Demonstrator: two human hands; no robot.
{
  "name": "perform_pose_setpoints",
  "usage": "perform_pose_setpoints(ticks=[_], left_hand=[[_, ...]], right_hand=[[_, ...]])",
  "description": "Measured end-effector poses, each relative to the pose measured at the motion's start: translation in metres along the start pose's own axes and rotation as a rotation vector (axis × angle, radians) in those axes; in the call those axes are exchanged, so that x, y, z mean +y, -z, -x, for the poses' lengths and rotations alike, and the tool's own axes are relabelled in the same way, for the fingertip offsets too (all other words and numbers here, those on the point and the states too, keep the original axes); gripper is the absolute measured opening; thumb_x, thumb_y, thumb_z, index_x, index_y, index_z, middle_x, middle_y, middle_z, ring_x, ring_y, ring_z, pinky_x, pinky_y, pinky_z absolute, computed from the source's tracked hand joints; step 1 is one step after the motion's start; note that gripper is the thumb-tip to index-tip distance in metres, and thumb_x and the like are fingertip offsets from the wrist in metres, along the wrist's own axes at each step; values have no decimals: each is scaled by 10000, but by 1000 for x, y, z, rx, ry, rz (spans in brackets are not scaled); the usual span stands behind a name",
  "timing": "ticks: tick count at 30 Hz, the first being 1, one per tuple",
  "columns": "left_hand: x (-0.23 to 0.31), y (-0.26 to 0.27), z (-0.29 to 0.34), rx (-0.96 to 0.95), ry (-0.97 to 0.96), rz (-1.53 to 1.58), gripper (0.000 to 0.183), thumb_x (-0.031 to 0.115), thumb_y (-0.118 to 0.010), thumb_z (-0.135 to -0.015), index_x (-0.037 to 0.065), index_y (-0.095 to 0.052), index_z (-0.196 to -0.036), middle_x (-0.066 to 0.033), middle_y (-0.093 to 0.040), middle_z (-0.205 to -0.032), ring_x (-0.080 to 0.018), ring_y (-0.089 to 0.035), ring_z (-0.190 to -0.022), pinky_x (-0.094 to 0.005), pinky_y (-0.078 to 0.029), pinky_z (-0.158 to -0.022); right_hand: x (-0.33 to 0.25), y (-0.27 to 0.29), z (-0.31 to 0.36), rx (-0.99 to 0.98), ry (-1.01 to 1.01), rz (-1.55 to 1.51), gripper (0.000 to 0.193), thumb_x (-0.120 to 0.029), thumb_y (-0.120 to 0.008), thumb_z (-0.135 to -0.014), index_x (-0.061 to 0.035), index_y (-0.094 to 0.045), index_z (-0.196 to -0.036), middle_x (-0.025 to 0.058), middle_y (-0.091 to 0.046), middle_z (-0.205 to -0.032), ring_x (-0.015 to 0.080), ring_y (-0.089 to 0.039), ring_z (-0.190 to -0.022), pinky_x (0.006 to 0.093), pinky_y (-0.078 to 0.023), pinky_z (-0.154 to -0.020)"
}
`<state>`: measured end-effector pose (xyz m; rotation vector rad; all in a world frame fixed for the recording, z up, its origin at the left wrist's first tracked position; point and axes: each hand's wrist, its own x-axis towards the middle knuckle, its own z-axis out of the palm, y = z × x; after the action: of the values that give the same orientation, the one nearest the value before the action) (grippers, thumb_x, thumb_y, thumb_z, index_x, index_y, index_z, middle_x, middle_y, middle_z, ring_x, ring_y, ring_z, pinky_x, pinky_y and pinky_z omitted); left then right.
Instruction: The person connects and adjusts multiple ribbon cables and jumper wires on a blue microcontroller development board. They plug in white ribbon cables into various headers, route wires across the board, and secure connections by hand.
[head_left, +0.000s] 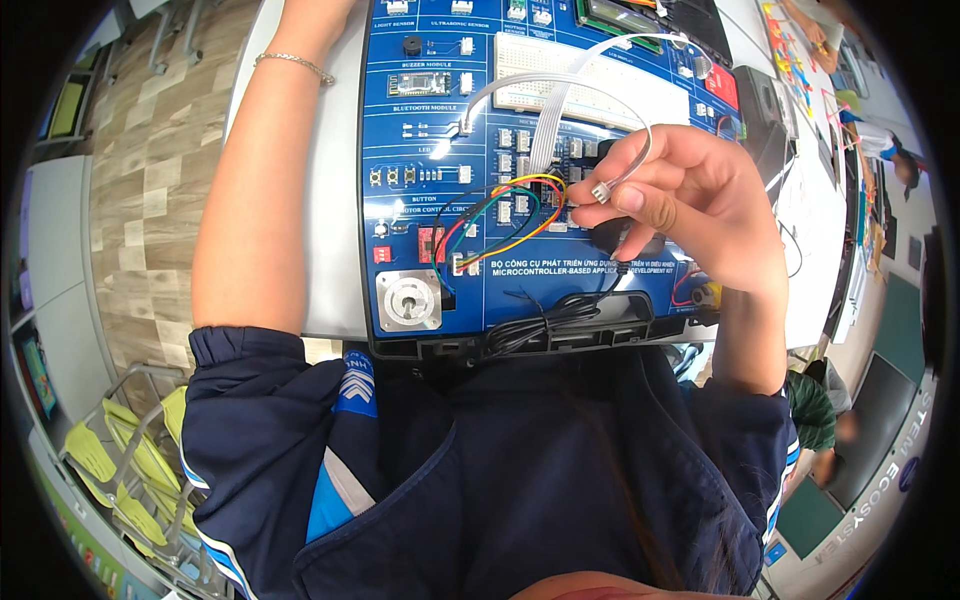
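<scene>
Above the blue microcontroller development board (425, 180), my right hand (700, 195) pinches a small white connector plug (600, 191) between thumb and fingertips. Its pale ribbon cable (560, 78) loops back over the board to a socket near the LED section. My left arm stretches forward along the board's left side, with a chain bracelet at the wrist. Only the start of my left hand (318, 12) shows at the top edge; its fingers are cut off. A bundle of coloured wires (520, 180) runs from the motor control section to the centre, where several white sockets (505, 160) sit.
A white breadboard (590, 90) and a green display module (620, 25) occupy the upper board. A stepper motor (409, 300) sits at its lower left. A coiled black cable (545, 322) lies along the near edge. Other people are at the right, beside the white table (330, 225).
</scene>
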<state>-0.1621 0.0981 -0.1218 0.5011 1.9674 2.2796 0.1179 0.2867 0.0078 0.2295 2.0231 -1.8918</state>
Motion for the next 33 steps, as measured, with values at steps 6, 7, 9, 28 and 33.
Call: perform_pose_setpoints(ticks=[6, 7, 9, 28, 33], left_hand=[[3, -1, 1, 4, 24, -2, 277, 226, -673, -994, -36, -713, -1072, -41, -711, -866, -76, -606, -689, -210, -472, -609], [4, -2, 1, 1, 23, 2, 277, 227, -673, -994, -36, -713, -1072, -41, -711, -865, -77, -605, -687, -210, -472, -607], [6, -4, 2, -5, 21, 10, 277, 228, -672, -995, -35, -711, -1073, -41, -711, -864, -77, -603, -681, -211, -471, -602], [4, -3, 2, -13, 40, 24, 283, 232, -667, -999, -35, -700, -1089, -56, -711, -899, -93, -622, -716, -220, -489, -630], [4, -3, 2, 2, 26, 4, 294, 233, -667, -998, -41, -699, -1102, -63, -713, -915, -96, -618, -725, -229, -490, -636]], right_hand=[[7, 2, 1, -1, 96, -2, 162, -4, -670, -974, 58, -676, -1125, 134, -757, -996, 183, -753, -941, 252, -608, -711], [11, 4, -1, 1, 189, 52, 160, 3, -682, -965, 55, -681, -1117, 126, -755, -989, 163, -743, -913, 236, -593, -708], [18, 8, -4, 4, 375, 163, 158, 17, -706, -946, 49, -690, -1100, 109, -749, -976, 122, -723, -859, 203, -562, -701], [6, 2, 1, 130, 150, 116, 147, -11, -734, -930, -66, -599, -907, -57, -621, -773, -11, -582, -699, 157, -446, -595], [5, -3, -3, 64, 237, -10, 189, 17, -666, -952, -96, -526, -894, -70, -597, -771, -33, -498, -636, 170, -354, -521]])
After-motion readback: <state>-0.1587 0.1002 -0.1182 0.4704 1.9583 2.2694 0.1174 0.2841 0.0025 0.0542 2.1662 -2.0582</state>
